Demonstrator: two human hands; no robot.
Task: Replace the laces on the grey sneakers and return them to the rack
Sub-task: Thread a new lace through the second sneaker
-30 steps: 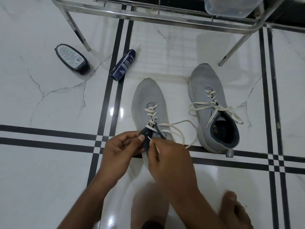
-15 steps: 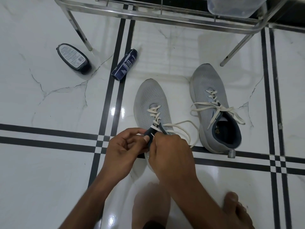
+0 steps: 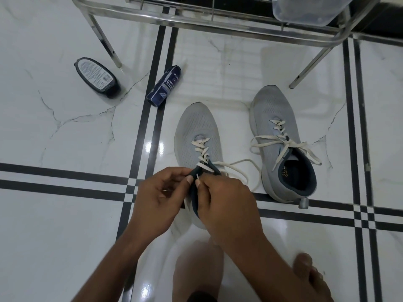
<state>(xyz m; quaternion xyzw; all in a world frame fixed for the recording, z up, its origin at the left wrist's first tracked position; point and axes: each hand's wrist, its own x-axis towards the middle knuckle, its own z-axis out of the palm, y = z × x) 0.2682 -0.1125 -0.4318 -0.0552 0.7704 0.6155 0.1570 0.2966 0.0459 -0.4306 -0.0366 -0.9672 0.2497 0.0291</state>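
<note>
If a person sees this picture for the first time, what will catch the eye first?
Most likely the two hands at centre: the left hand grips the dark collar of the near grey sneaker while the right hand pinches the white lace tip. Next comes the second grey sneaker to the right, its laces loose, below the steel rack.

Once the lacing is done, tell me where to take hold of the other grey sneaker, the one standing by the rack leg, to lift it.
Probably by the heel collar. The finished sneaker stands upright with its toe toward the rack and its open mouth facing you, so come from the near side, fingers inside the dark lining, thumb on the heel. Keep off the loose lace ends draped over both sides.
</note>
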